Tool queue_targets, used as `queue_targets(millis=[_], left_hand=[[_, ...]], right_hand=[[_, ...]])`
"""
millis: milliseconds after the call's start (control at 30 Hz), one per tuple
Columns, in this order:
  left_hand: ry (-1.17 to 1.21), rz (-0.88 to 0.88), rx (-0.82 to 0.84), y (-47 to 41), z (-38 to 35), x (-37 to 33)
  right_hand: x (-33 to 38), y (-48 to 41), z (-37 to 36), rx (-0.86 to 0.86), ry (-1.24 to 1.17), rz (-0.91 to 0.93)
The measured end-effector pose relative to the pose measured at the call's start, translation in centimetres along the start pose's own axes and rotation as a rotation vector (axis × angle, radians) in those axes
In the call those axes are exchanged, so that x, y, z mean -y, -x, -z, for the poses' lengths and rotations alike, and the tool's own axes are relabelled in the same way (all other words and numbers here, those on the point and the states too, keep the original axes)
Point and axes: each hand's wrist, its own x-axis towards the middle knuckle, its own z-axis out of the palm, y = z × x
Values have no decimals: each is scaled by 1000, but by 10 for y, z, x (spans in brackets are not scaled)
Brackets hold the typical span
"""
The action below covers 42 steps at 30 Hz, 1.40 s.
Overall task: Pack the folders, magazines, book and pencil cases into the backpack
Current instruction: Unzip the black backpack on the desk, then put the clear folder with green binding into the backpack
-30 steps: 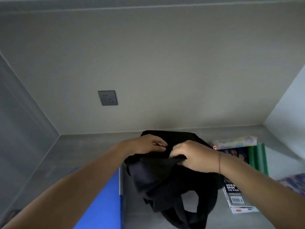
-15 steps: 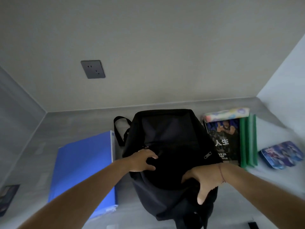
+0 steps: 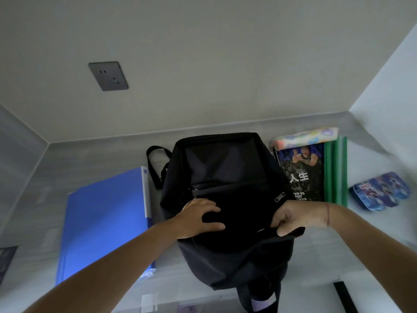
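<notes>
A black backpack [image 3: 225,168] lies flat on the grey desk, front up, its zipper pull showing at the right. My left hand [image 3: 198,216] rests spread on its front panel. My right hand [image 3: 293,219] pinches the fabric at the bag's right edge. A blue folder [image 3: 101,224] lies left of the bag. Right of it a magazine [image 3: 301,175] sits on a green folder [image 3: 336,170], with a pastel pencil case [image 3: 306,138] across their far end. A blue patterned pencil case [image 3: 379,192] lies further right.
The grey desk [image 3: 94,159] sits in an alcove with walls at the back, left and right. A dark wall socket [image 3: 108,76] is on the back wall. A dark object [image 3: 6,260] shows at the left edge, a black strip [image 3: 345,297] at the lower right.
The view has tilted down. The backpack went from bunched and held up to lying flat on the desk. My hands moved from its top to its front panel and right edge.
</notes>
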Motion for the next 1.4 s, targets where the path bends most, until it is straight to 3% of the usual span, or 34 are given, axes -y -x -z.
queue_targets(millis=[133, 200, 333, 400, 500, 567, 633, 733, 867, 1000, 1167, 1400], left_hand=[[94, -16, 67, 0, 1, -18], [297, 34, 116, 2, 7, -33], [668, 178, 66, 0, 29, -47], [760, 212, 4, -4, 40, -39], [795, 164, 48, -4, 59, -24], [656, 141, 14, -6, 69, -15], [585, 213, -144, -15, 72, -4], [781, 397, -364, -32, 66, 9], [926, 533, -559, -50, 61, 6], [794, 621, -732, -59, 47, 13], [546, 699, -752, -56, 25, 32], [401, 741, -827, -59, 17, 30]], right_hand=[[-8, -5, -1, -101, -161, 53], [-5, -6, 2, -148, -321, 126], [15, -7, 23, -409, -745, 288], [29, -11, 39, -517, -844, 318], [51, -20, 60, -658, -885, 342], [62, -29, 71, -687, -886, 330], [70, -41, 81, -743, -876, 292], [72, -57, 87, -848, -743, 184], [42, -57, 80, -658, -450, 80], [-2, -58, 80, -617, -222, -123], [-15, -74, 70, -793, -356, -185], [-21, -101, 50, -1065, -138, -212]])
